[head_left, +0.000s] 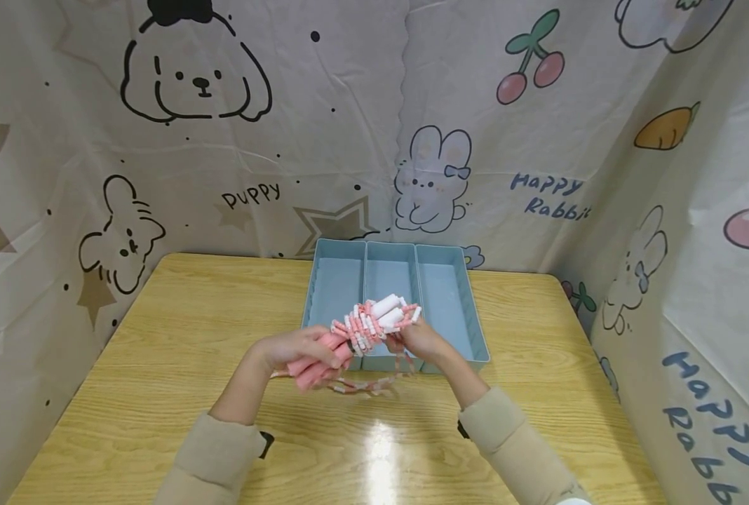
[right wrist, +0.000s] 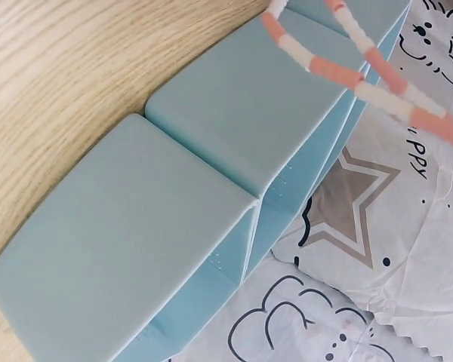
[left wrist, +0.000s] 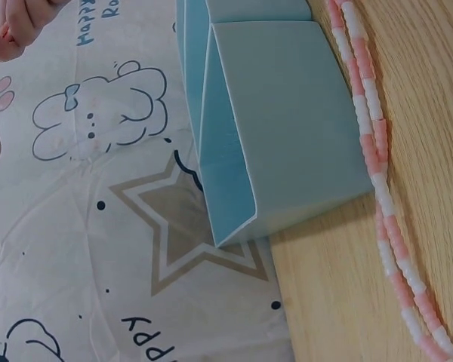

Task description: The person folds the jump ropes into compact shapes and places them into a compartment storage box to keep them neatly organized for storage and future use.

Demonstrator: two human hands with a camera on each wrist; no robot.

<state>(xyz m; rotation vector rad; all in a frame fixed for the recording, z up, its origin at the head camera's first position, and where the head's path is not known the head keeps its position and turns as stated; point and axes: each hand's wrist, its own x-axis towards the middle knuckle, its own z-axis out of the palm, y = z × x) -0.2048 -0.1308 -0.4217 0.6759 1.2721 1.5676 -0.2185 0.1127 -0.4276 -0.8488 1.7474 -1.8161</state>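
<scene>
A pink-and-white beaded jump rope [head_left: 363,327] is bunched up above the table, its beaded cord wound round the handles. My left hand [head_left: 300,347] grips the pink handles [head_left: 316,368] at the lower left of the bundle. At the other end, beside the white handle tips, my right hand [head_left: 420,339] holds the beaded cord; its fingertips are partly hidden behind the bundle. A loose length of cord [left wrist: 366,128] hangs below both hands. Part of that beaded cord [right wrist: 332,72] also crosses the top of the right wrist view.
Behind the hands, a light blue tray [head_left: 339,280] with three compartments stands on the wooden table [head_left: 223,301]. Printed cloth [head_left: 324,140] hangs at the back and along both sides of the table.
</scene>
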